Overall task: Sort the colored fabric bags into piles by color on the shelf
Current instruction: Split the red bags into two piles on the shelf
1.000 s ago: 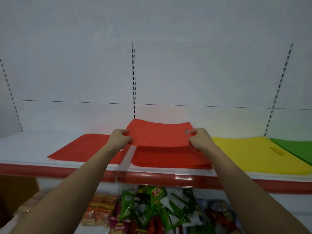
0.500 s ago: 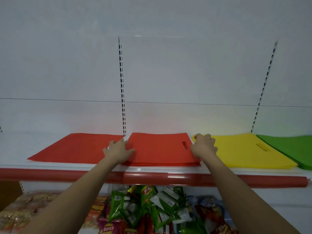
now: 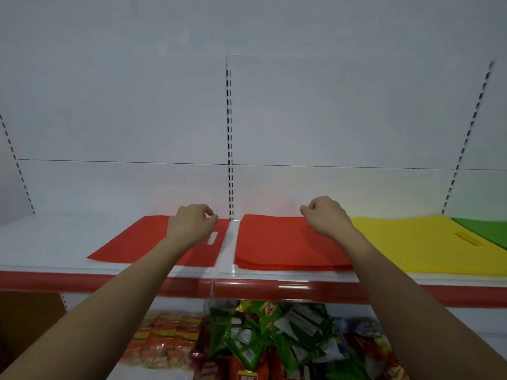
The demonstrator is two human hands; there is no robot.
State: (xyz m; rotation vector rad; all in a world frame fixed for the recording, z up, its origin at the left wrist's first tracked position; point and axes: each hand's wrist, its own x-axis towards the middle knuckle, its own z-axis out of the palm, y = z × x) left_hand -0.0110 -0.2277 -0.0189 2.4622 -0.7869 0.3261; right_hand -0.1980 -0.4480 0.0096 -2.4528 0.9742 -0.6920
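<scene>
— Three colours are visible on the shelf (image 3: pixel 82 242): red, yellow and green. Is the sorting almost finished?

— I think it is far along, but not complete. Near the middle of the frame lies a red pile (image 3: pixel 277 242) of several bags, their edges stacked at the front. Just to its right, touching it, is the yellow pile (image 3: pixel 411 242), and at the right edge of the frame a green pile (image 3: pixel 485 231), only partly in view. Each colour lies by itself.

— What is left, then?

— One single red bag (image 3: pixel 142 242) lies flat left of centre, apart from the red pile, with a white strip of shelf between them. By my judgement it belongs on the red pile, so this step is not yet done.

— And the hands?

— The left hand (image 3: pixel 190 223) is over the far right corner of the single red bag, beside its handle slot, with fingers curled. Whether it pinches the fabric I cannot tell. The right hand (image 3: pixel 325 215) is on the far right part of the red pile, fingers also curled, and if it holds a layer or only rests I cannot tell either.

— Something else?

— Snack packets (image 3: pixel 263 338) fill the lower shelf at the bottom of the frame. More bags outside the view may exist; this cannot be seen.
</scene>
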